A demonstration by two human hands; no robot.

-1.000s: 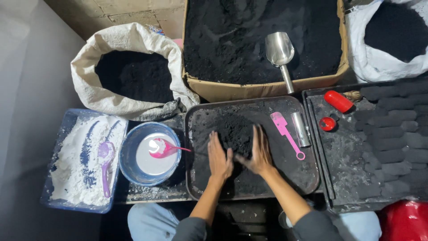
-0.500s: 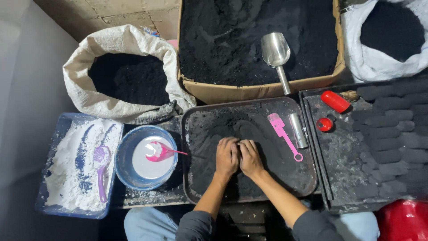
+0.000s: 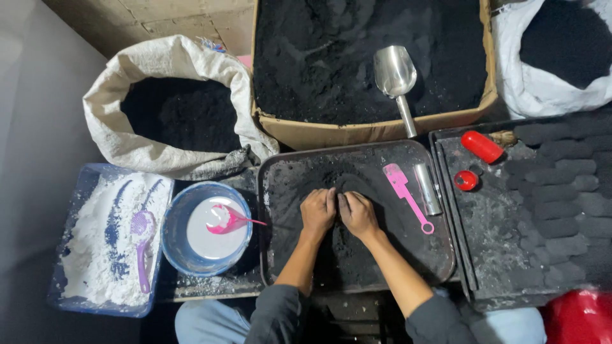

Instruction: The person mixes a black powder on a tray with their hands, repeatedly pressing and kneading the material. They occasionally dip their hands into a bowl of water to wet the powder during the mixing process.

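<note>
- The left hand [image 3: 317,214] and the right hand [image 3: 358,214] sit side by side, knuckles touching, pressed into a heap of black powder [image 3: 347,191] at the middle of a dark tray [image 3: 280,255]. Fingers of both curl down and inward around the powder — cupped shut on it, fingertips buried.
- The heap's long axis runs roughly from 12 to 6 o'clock on the tray, a loose ridge passing under the hands towards the person.
- The powder looks fine, matt and crumbly; the tray is a shallow rounded rectangle, dusted grey-black all over.
- At 3 o'clock from the hands lie a pink plastic spatula [image 3: 407,195], handle pointing to 5 o'clock, and just beside it a small metal cylinder [image 3: 427,188].
- At 9 o'clock stands a blue bowl [image 3: 172,239] of white paste with a pink spoon [image 3: 229,220] in it; further out is a blue tub [image 3: 70,299] of white powder holding a purple spoon [image 3: 141,239].
- At 12 o'clock is a cardboard box [image 3: 357,132] full of black powder, with a shiny metal scoop [image 3: 395,79] resting in it, handle towards 6.
- At 10 o'clock — a woven white sack [image 3: 127,143], rolled open on more black powder; another white sack [image 3: 519,89] is at 2 o'clock.
- To the right a second tray [image 3: 497,210] carries rows of pressed black lumps, a red tube [image 3: 482,146] and a red cap [image 3: 466,180].
- The wall behind is bare and rough.
</note>
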